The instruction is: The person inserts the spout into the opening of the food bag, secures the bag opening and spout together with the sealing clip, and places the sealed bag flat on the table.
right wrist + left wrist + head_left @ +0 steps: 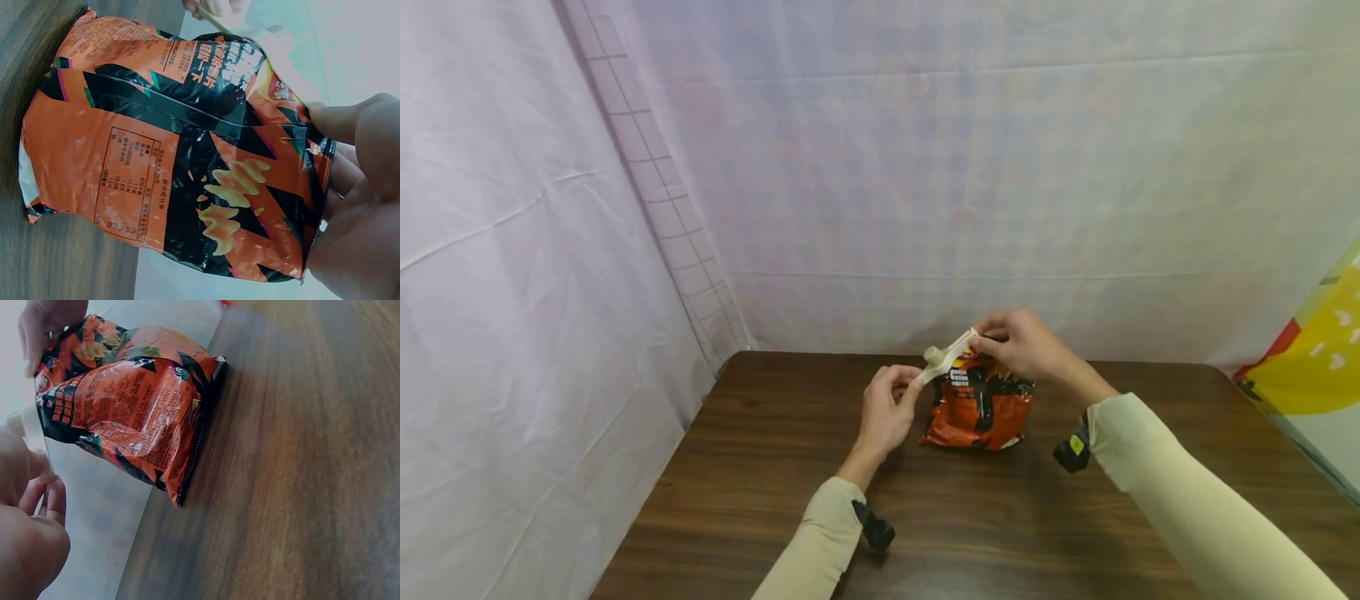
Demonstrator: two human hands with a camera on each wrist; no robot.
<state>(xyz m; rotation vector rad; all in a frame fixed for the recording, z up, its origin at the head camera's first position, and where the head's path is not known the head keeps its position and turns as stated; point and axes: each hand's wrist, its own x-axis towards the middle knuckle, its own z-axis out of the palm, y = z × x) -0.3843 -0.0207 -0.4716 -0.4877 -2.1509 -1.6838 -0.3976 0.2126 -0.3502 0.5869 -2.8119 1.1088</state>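
Note:
An orange and black bag of potato chips [977,417] stands upright on the table, its printed back showing in both wrist views. A cream bag clip [949,357] with a round cap [934,356] slants along the bag's top edge. My left hand [886,408] pinches the clip's lower left end between thumb and fingers. At the clip's upper right end, my right hand [1026,343] pinches the clip together with the top corner of the bag. In the right wrist view the right thumb [340,122] lies on the near side, and the other fingers are partly hidden behind the bag.
The dark wood table [760,467] reaches back to a pale cloth wall [925,183]. White cloth [490,292] hangs along the left side. A yellow and red printed sheet [1311,358] is at the right edge. Each wrist carries a small black camera [1072,450].

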